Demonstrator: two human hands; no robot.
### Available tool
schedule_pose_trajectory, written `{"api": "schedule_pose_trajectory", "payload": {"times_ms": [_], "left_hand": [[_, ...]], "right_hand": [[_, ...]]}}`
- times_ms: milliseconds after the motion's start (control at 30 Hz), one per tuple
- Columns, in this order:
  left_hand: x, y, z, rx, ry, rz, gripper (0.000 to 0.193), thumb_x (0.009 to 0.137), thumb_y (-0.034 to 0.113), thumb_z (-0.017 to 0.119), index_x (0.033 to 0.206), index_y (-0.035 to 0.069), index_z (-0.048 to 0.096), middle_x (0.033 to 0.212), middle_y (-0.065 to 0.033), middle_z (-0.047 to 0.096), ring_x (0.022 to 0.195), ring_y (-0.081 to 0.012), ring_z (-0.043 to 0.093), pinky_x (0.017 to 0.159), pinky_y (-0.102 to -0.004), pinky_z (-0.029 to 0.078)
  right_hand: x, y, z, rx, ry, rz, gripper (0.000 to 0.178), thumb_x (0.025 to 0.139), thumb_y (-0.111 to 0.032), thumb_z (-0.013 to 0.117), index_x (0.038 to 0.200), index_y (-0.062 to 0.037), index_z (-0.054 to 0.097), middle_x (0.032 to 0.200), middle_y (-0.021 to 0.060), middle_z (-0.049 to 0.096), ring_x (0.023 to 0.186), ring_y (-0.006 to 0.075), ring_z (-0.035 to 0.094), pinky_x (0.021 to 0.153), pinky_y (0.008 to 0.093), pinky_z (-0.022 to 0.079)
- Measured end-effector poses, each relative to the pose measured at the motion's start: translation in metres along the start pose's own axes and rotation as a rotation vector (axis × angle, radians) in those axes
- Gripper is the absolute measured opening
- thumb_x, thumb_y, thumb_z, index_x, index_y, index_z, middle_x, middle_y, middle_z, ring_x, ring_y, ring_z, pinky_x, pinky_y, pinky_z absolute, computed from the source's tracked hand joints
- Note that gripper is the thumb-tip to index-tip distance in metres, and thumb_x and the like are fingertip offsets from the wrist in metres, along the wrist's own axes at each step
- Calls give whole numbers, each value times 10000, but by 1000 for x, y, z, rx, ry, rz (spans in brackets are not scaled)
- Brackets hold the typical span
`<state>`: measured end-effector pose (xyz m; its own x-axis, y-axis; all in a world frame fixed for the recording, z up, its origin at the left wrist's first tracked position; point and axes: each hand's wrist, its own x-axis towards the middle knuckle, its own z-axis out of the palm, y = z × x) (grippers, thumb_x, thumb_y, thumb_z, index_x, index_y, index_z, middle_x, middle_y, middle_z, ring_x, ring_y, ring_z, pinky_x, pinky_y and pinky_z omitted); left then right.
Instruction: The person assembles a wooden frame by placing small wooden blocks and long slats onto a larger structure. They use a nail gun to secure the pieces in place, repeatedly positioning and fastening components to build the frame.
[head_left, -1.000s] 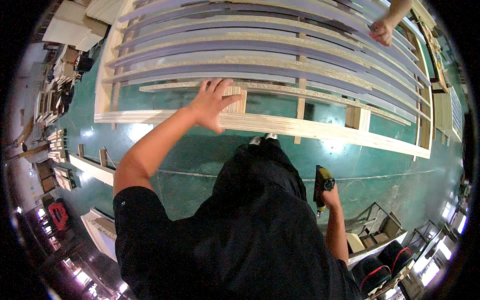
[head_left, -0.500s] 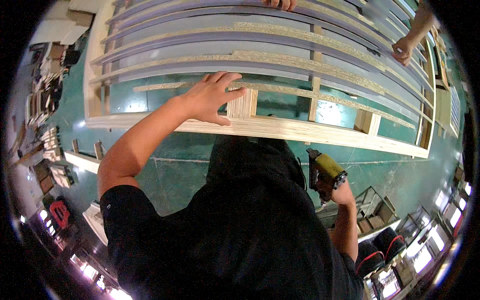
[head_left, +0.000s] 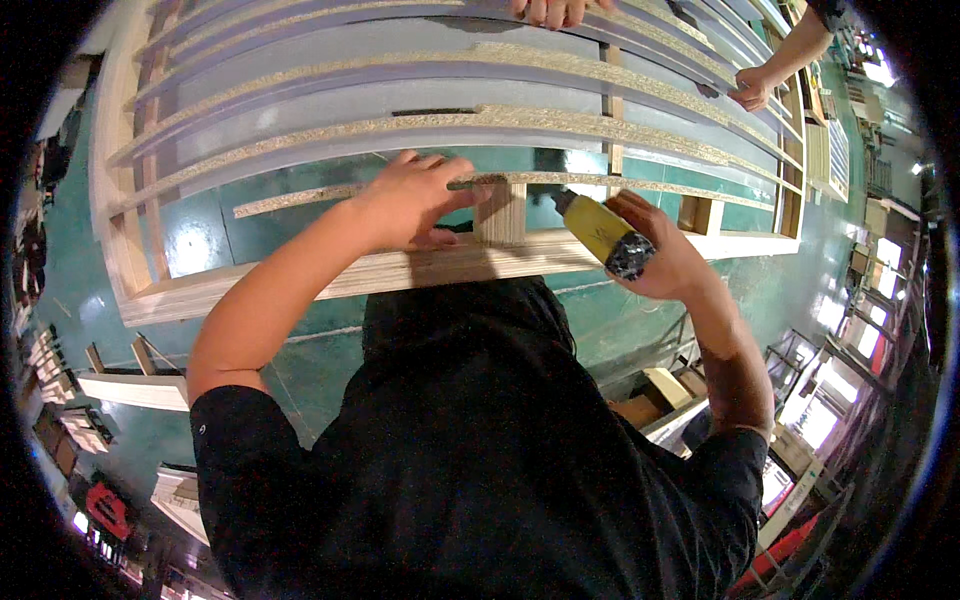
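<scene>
My left hand (head_left: 420,205) reaches over the near edge of a large wooden frame, its fingers spread across a thin particle-board strip (head_left: 310,200). Its fingertips lie at the left of a short layered wood block (head_left: 503,215), and the thumb side is near the front rail (head_left: 360,278). The block stands between strip and rail. My right hand (head_left: 665,260) is closed round a yellow and black nail gun (head_left: 592,230). The gun's nose is above the gap just right of the block, close to the strip; whether it touches is unclear.
Several slats (head_left: 330,135) run across the frame beyond the strip. Another person's hand (head_left: 755,88) is at the far right, with a further hand (head_left: 555,12) at the top edge. Another block (head_left: 702,215) stands right of the gun. Boards (head_left: 135,390) lie at left on the green floor.
My right hand has brought the nail gun up from beside my body to the block. My left hand still lies over the strip. The frame appears shifted left as the view turned.
</scene>
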<state>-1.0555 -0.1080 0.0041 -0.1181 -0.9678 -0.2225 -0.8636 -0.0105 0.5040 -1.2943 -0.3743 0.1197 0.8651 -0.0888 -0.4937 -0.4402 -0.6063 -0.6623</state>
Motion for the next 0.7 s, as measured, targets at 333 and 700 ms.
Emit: {"api": "schedule_pose_trajectory", "payload": {"times_ms": [333, 700], "left_hand": [[-5, 3, 23, -72, 196, -72, 572, 888, 317, 747, 1432, 295, 571, 1442, -75, 493, 1309, -305, 523, 1018, -522, 455], [-2, -15, 39, -113, 344, 77, 511, 839, 290, 776, 1335, 294, 657, 1367, -103, 531, 1190, -312, 608, 951, -477, 533]], "right_hand": [[83, -25, 0, -322, -279, -133, 754, 701, -131, 867, 1382, 0, 572, 1401, 191, 584, 1283, 314, 596, 1098, 351, 463], [101, -57, 0, -160, -346, 3, 631, 762, -126, 822, 1340, -35, 587, 1226, 178, 684, 1145, 336, 666, 988, 412, 513]]}}
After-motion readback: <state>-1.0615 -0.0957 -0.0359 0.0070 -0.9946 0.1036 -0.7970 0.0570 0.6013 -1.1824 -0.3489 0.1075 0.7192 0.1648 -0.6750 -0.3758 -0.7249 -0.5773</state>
